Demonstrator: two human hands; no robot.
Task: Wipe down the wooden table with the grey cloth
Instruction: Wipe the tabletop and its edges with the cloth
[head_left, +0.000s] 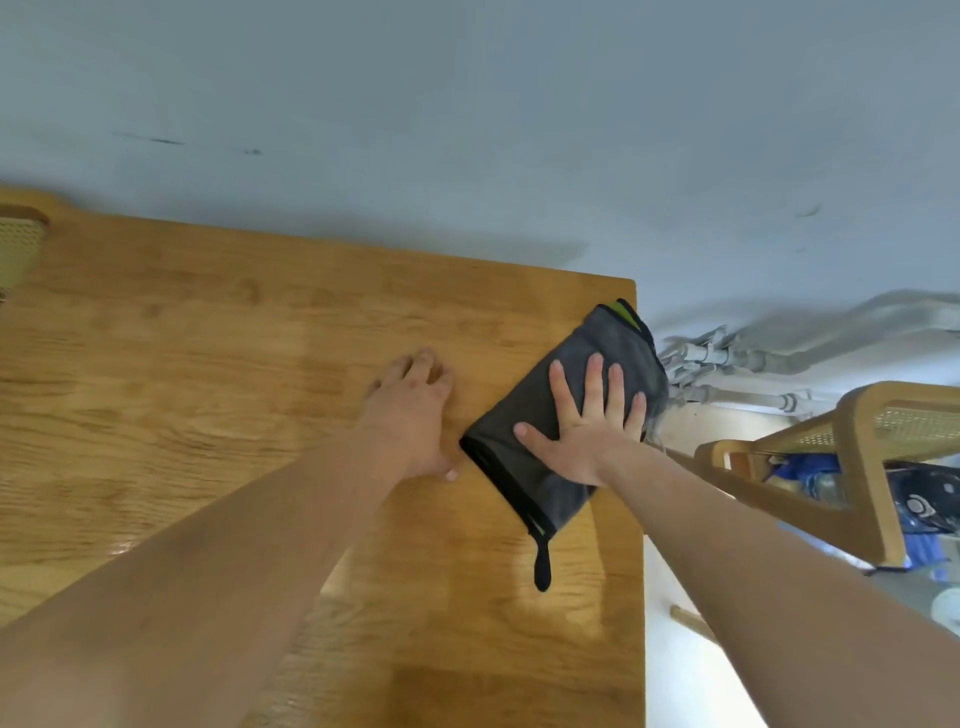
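The folded grey cloth (524, 415), edged in black with a green corner and a black hanging loop, lies on the wooden table (208, 364) near its far right corner. My right hand (592, 421) presses flat on the cloth with fingers spread. Part of the cloth overhangs the table's right edge. My left hand (415, 410) rests on the bare wood just left of the cloth, fingers slightly curled, holding nothing.
A pale wall runs behind the table's far edge. To the right stands a wooden chair (852, 457) with a cane seat, with pipes (727, 364) along the wall behind it. Another cane chair back (21, 244) shows at the far left.
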